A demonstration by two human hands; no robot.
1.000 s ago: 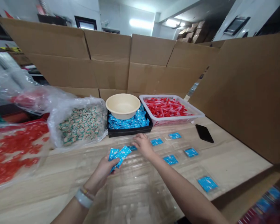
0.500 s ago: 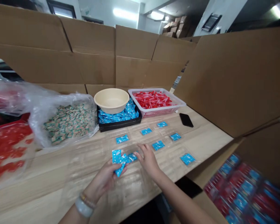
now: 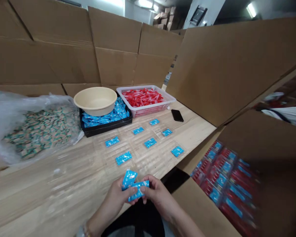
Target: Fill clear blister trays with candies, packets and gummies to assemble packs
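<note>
Close to my body, at the table's front edge, my left hand [image 3: 117, 196] is closed around a few small blue printed packets [image 3: 129, 178]. My right hand [image 3: 158, 195] pinches the right end of one of them, a blue packet [image 3: 138, 190] lying across both hands. Beyond the hands, several more blue packets lie apart in clear plastic trays, the nearest being a blue packet [image 3: 123, 158]. Clear plastic trays [image 3: 74, 171] also cover the wood left of it; their edges are hard to make out.
A black tray [image 3: 108, 126] of blue packets holds a cream basin [image 3: 95, 102]. Left of it is a clear bag of small green-and-tan packets [image 3: 44, 130]; right, a white basket [image 3: 148, 108] of red-and-pink pieces and a phone [image 3: 177, 115]. A carton [image 3: 199, 204] of red-and-blue packs stands lower right.
My right hand has left a packet in a near tray and come back to my left hand, now gripping another packet there. Both hands are nearer my body. The view has swung right.
</note>
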